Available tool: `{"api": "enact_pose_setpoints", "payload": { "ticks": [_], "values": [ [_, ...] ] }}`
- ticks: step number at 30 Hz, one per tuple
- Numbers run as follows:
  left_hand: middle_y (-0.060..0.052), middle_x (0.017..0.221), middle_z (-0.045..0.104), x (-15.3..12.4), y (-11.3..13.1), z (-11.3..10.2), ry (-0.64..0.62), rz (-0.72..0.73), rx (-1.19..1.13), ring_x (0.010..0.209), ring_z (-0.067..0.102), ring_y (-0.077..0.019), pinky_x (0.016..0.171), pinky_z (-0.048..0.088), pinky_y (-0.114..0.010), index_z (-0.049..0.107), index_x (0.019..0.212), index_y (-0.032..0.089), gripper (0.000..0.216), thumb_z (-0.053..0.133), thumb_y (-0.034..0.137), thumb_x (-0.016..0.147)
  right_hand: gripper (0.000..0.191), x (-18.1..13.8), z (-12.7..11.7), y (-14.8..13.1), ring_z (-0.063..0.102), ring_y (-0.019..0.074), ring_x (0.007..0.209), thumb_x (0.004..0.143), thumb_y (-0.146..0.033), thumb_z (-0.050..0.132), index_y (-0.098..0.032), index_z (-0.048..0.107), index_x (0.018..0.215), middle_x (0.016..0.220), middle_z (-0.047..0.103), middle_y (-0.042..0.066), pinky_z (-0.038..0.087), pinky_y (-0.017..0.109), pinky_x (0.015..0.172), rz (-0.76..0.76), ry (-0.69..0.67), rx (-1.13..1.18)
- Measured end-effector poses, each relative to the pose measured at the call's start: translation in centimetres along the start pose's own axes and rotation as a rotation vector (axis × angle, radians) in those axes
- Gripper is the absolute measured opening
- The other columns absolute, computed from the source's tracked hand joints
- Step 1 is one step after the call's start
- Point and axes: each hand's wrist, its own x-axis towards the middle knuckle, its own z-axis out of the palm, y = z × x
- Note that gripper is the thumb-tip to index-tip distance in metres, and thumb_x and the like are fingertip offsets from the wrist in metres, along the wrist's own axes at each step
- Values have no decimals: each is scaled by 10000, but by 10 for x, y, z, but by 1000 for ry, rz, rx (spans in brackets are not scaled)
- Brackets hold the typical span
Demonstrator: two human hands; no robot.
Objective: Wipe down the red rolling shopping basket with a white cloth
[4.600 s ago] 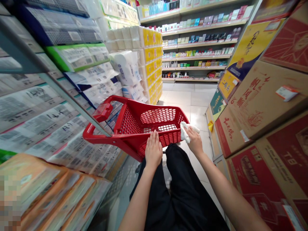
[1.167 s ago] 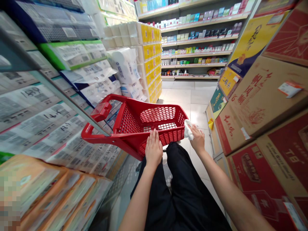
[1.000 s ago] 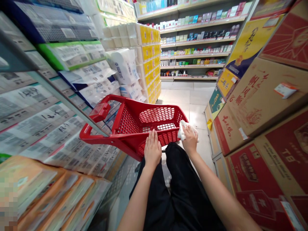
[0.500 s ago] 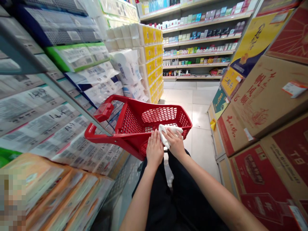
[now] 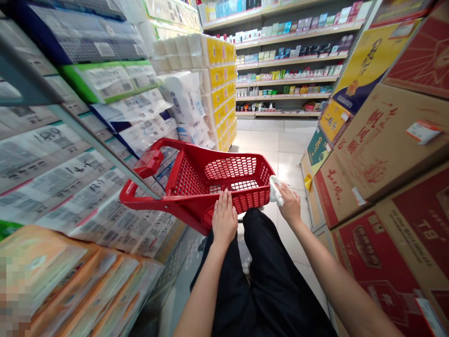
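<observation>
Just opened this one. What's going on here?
A person's left hand lies flat, fingers together, on the near side of a red basket. The right hand holds a white cloth at the basket's right-hand end; whether it presses on the plastic there is hard to tell. The basket sits in a shop aisle, with stacked paper packs on the left and cartons on the right.

Looks like smooth, lightly glossy plastic on the red cart (image 5: 192,210) — and matt, rough-napped cloth in the white rag (image 5: 276,191). Shows shiny film over the wrapped packs (image 5: 185,100), dull cardboard in the cartons (image 5: 389,135), glossy tile across the floor (image 5: 289,159).
</observation>
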Motion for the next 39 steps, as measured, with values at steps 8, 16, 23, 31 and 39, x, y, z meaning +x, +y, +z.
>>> {"api": "enact_pose_setpoints", "payload": {
  "ticks": [8, 16, 23, 31, 39],
  "values": [
    [-86, 1621, 258, 0, 2, 2, 2, -16, -18, 1516, 163, -222, 1208, 284, -432, 135, 1567, 152, 629, 338, 198, 973, 561, 0, 0, -66, 379, 242, 1418, 880, -141, 424, -249, 484, 1427, 1483, 501, 77, 228, 484, 1121, 23, -3, 58],
    [-87, 1609, 294, -1, -4, -2, -36, 9, -27, 1508, 202, -213, 1210, 283, -413, 147, 1566, 158, 675, 402, 200, 942, 503, -6, 0, -160, 375, 224, 1422, 946, -189, 438, -270, 457, 1441, 1514, 461, 51, 187, 467, 1147, -225, -128, 175],
    [-103, 1609, 284, 0, 1, -2, -21, 1, -12, 1505, 210, -227, 1204, 290, -437, 158, 1564, 148, 615, 329, 203, 976, 526, -4, -3, -123, 408, 211, 1403, 927, -170, 455, -280, 457, 1442, 1500, 481, 54, 138, 457, 1164, -336, -101, 133],
    [-77, 1621, 256, 0, 0, -1, -9, -3, -24, 1507, 203, -218, 1206, 292, -432, 72, 1574, 179, 649, 331, 200, 979, 596, -4, -4, -46, 395, 208, 1415, 876, -130, 454, -278, 447, 1453, 1506, 473, 43, 215, 449, 1144, -191, -36, 28],
    [-86, 1621, 254, 0, 1, 1, 1, -11, -18, 1510, 188, -219, 1204, 297, -431, 100, 1571, 161, 642, 338, 199, 976, 516, -1, 2, 10, 468, 229, 1361, 899, -158, 406, -189, 526, 1401, 1421, 562, 115, 400, 381, 1025, 19, 10, 31]
  ]
}}
